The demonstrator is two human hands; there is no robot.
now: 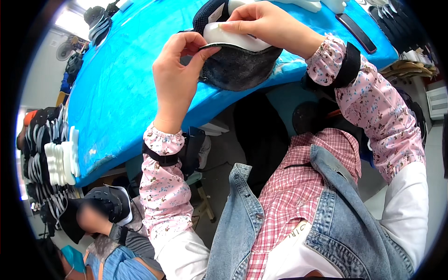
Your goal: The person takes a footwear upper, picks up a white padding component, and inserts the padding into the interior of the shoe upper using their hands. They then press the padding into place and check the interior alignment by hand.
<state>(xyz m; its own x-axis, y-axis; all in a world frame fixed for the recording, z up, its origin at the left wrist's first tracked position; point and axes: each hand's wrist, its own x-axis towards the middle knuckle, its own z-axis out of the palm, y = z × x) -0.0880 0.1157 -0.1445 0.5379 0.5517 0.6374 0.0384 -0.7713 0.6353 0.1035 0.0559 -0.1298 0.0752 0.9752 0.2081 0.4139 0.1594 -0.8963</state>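
Cap (pixel 242 70), between left grip (pixel 179 70) and right grip (pixel 275 23)

A blue-covered table (pixel 116 84) carries a dark phone (pixel 355 33) towards its right edge and white curved pieces (pixel 301 5) nearby.

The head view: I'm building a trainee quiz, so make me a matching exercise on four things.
Column 1
1. smooth white curved piece
2. flat black rectangular phone
3. dark curved brim
4. stacked white curved pieces

Column 2
A. at the picture's left
B. touched by the right hand
C. on the blue-covered table, picture's right
D. edge pinched by the left hand

Pairs: 1-B; 2-C; 3-D; 4-A
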